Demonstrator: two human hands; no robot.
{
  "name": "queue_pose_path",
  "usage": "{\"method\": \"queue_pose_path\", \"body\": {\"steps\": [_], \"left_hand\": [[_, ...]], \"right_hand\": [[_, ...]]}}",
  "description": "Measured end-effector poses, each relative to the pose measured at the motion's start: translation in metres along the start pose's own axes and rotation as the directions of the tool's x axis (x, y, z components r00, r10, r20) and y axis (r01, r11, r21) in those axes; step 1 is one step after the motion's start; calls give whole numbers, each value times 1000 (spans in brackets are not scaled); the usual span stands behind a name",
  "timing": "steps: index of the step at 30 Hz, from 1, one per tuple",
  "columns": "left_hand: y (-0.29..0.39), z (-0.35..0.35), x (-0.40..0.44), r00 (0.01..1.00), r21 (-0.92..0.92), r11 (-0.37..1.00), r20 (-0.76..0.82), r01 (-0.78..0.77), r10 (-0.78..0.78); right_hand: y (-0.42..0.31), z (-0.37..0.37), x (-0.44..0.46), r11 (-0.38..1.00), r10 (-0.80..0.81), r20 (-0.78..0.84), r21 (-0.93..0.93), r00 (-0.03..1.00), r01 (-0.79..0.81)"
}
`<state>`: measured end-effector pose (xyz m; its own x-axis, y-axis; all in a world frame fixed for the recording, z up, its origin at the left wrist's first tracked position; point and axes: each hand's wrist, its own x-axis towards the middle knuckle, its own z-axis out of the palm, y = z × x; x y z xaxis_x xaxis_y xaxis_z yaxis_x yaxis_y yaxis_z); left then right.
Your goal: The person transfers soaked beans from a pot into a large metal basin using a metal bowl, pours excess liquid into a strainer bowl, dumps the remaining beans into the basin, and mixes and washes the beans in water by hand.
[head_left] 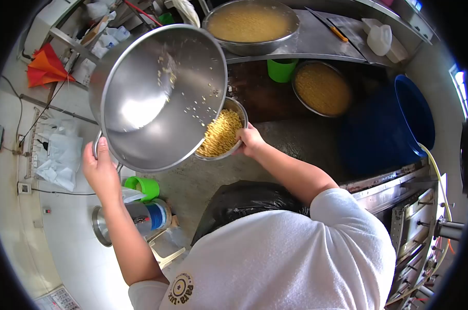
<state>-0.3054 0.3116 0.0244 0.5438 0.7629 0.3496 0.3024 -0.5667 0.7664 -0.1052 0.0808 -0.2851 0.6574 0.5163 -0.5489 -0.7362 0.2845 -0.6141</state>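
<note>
My left hand (100, 168) is closed round the side handle of a large steel bowl (156, 139), which is tipped on its side with its mouth toward me. Some yellow grains cling to its inner wall. Its lower right rim overlaps a smaller steel bowl (243, 111) full of yellow grains (222, 135). My right hand (250, 139) grips the right rim of that smaller bowl, fingers partly hidden beneath it.
A wide basin of grains in liquid (252, 23) stands on the steel counter (316, 39) beside an orange-handled knife (337, 33). Below are another basin (322, 89), a green container (281, 71) and a blue barrel (384, 129). A green cup (143, 187) is at lower left.
</note>
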Motion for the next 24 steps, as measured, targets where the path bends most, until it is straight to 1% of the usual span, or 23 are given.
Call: {"method": "queue_pose_path", "body": {"steps": [1,2,3,4,5,6,7,9,10,11,13,15,17,19,21,22,23,24], "left_hand": [[-8,6,4,1000,-3,1000,13,-5,5],[-23,19,8,997,-184,980,27,77,-73],[-38,31,12,986,-351,922,64,164,-151],[-47,44,14,967,-345,904,103,254,-232],[-58,59,17,967,-346,903,123,253,-223],[-70,75,18,932,-374,854,150,362,-330],[-87,92,21,884,-397,791,180,466,-430],[-152,119,36,815,-409,705,317,579,-485],[-152,138,29,776,-429,647,347,631,-526],[-164,153,28,722,-433,578,423,692,-547],[-185,181,20,669,-419,522,496,743,-553],[-186,213,11,637,-368,520,452,771,-624],[-173,238,-1,633,-332,539,434,774,-641],[-161,261,-8,624,-311,544,458,780,-633],[-189,290,-6,638,-346,544,531,765,-559],[-189,310,-7,656,-347,564,508,749,-558],[-190,332,-6,670,-342,584,488,736,-560],[-190,356,-6,674,-349,584,494,733,-550]], "right_hand": [[6,-24,-5,1000,-8,-26,-14,1000,7],[10,-50,-7,999,-23,-50,-28,998,22],[14,-73,-16,1000,-12,-80,-10,997,11],[17,-99,-25,1000,1,-111,6,994,0],[21,-124,-33,998,-4,-150,65,989,14],[32,-153,-38,992,-1,-194,126,981,26],[52,-199,-28,997,-12,-177,76,984,26],[56,-235,-47,995,65,-248,94,966,-43],[56,-246,-55,993,65,-266,112,962,-36],[56,-258,-65,995,57,-303,98,951,-29],[59,-288,-81,995,47,-354,95,934,-14],[72,-320,-81,971,-10,-379,216,925,99],[65,-329,-100,963,-24,-424,232,905,134],[49,-327,-121,939,-85,-542,238,836,250],[28,-323,-142,924,-72,-601,261,796,281],[28,-332,-144,911,-93,-619,263,779,318],[24,-333,-149,901,-108,-602,276,791,334],[21,-337,-153,895,-103,-634,278,767,350]]}}
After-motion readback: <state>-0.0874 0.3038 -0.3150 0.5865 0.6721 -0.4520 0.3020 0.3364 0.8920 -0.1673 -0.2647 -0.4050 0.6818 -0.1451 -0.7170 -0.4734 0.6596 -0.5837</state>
